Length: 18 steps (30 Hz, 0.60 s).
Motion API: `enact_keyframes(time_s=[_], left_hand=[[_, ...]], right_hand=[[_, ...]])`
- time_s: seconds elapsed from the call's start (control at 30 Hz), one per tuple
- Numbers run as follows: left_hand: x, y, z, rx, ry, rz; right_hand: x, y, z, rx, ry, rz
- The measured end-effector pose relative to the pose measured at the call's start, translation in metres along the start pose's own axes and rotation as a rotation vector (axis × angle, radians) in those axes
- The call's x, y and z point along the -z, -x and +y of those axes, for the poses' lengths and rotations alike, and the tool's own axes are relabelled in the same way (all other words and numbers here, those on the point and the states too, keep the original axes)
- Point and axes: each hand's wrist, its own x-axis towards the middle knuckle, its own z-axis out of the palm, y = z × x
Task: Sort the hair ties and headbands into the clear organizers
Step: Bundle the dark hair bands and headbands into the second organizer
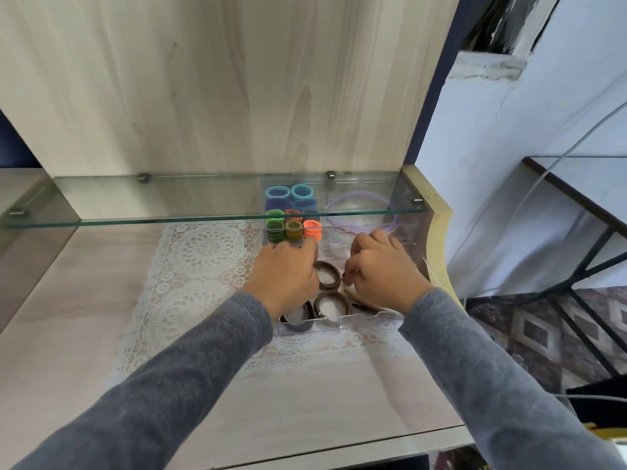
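A near clear organizer [325,325] on the lace mat holds brown ring-shaped hair ties [327,275] and a tan headband [359,298]. Behind it a far clear organizer [405,237] holds rows of coloured hair ties [293,228], green, olive, orange and blue, plus a lilac headband [356,200] seen through the glass shelf. My left hand [286,278] lies over the left part of the near organizer, fingers curled down at the coloured ties; what it holds is hidden. My right hand [380,269] hovers over the right part, fingers curled, pinching something small and dark.
A glass shelf [169,212] on metal pegs hangs just above the far organizer. The white lace mat [190,276] covers the wooden desk [68,317]. A wooden back panel rises behind. The desk's curved cream edge [441,232] is at right, beyond it a black metal frame.
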Motion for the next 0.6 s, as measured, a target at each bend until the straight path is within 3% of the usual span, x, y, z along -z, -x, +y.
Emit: enact_keyframes(time_s=[0.37, 0.6], left_hand=[[0.0, -0.002, 0.003, 0.021, -0.045, -0.01], [0.0, -0.005, 0.014, 0.012, -0.156, -0.034]], right_hand=[[-0.016, 0.0, -0.007, -0.035, 0.107, 0.127], [-0.013, 0.0, -0.009, -0.04, 0.108, 0.075]])
